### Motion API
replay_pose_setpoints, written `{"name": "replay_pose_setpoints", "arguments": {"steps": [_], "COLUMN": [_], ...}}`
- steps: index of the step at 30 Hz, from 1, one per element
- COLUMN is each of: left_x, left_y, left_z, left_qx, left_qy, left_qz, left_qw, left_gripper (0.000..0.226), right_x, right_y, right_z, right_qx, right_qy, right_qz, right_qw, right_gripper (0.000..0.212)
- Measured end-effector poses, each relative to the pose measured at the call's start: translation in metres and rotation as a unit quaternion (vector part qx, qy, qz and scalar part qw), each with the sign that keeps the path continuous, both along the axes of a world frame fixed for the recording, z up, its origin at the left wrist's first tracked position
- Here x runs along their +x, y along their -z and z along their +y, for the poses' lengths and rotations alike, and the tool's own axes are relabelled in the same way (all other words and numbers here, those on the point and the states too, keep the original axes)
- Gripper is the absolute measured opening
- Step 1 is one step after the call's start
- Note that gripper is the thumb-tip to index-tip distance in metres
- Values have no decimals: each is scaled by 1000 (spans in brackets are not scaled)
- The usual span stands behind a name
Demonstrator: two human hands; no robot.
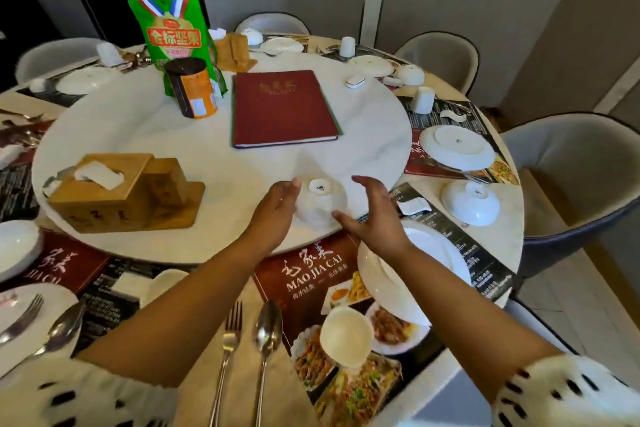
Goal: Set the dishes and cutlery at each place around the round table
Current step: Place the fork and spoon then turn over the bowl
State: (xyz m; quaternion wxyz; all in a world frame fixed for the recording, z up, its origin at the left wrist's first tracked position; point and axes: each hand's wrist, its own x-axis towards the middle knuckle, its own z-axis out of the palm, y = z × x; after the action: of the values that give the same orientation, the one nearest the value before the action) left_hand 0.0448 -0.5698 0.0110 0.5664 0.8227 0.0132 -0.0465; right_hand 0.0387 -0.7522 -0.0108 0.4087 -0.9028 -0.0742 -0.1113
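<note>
Head view, from beside the desk: an upturned white bowl (320,201) sits at the near edge of the marble turntable (138,121). The left hand (278,208) and right hand (375,218) flank it, each grip spread wide with straight fingers, holding nothing; contact is unclear. They look poised to lift it onto the placemat (294,274), beside the plate (381,281), fork (230,333) and spoon (266,329).

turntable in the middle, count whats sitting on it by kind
wooden tissue holders: 2
red menu: 1
green snack bag: 1
orange canister: 1
upturned white bowl: 1
small white object: 1
Total: 7
</note>
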Motion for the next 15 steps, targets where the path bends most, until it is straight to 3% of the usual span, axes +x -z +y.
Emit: {"name": "replay_pose_setpoints", "arguments": {"steps": [3,6,10,15], "left_x": [37,64,79,81], "left_y": [6,26,48,60], "left_z": [-2,4,10,9], "left_qx": [71,81,87,126], "left_qy": [28,80,103,101], "left_qz": [30,59,87,60], "left_qw": [997,992,987,985], "left_gripper": [52,58,59,54], "right_x": [45,72,87,94], "right_y": [12,32,52,57], "right_z": [11,18,19,21], "right_qx": [-93,-145,-136,-125], "right_qy": [-63,-110,-126,-120], "right_qz": [58,111,117,88], "right_qw": [992,977,976,981], "right_gripper": [105,126,128,115]}}
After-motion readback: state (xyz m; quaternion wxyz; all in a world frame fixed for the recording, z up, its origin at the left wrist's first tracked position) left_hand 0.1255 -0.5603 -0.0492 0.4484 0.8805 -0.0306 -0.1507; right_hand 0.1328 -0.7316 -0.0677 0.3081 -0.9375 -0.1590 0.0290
